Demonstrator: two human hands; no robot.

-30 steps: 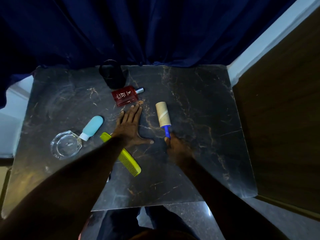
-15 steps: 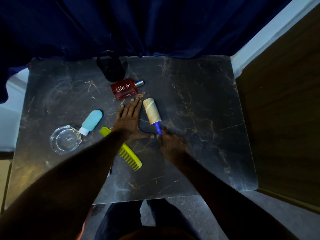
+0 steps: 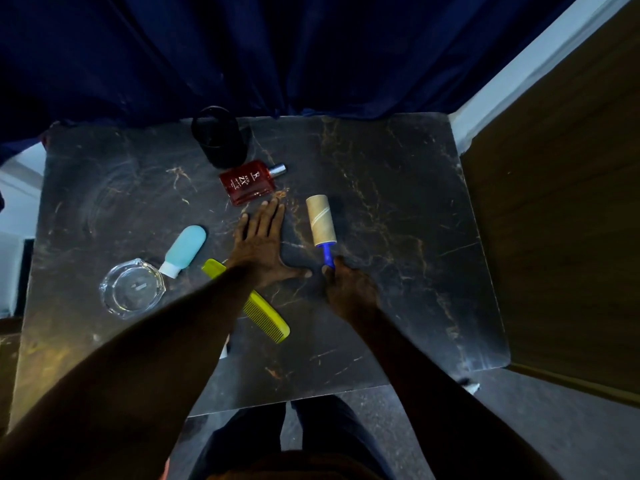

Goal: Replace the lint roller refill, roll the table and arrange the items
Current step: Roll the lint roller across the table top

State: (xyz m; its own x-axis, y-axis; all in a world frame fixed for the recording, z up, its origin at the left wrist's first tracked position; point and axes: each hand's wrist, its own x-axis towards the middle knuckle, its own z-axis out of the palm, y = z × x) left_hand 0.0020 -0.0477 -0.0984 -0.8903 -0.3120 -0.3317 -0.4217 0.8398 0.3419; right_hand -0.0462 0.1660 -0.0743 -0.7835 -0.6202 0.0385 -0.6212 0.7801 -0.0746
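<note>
Head view showed the left hand [image 3: 260,244] pressed flat on the dark marble table [image 3: 415,188], fingers spread and holding nothing. Its fingertips lay just short of the red perfume bottle [image 3: 250,181]. The right hand [image 3: 349,289] was closed around the blue handle of the lint roller [image 3: 322,227], whose brown roll lay on the table beyond the fingers. A yellow comb [image 3: 266,317] passed under the left forearm. A teal bottle [image 3: 183,250] and a glass ashtray [image 3: 132,288] lay left of that hand, a black cup [image 3: 219,142] beyond the perfume.
</note>
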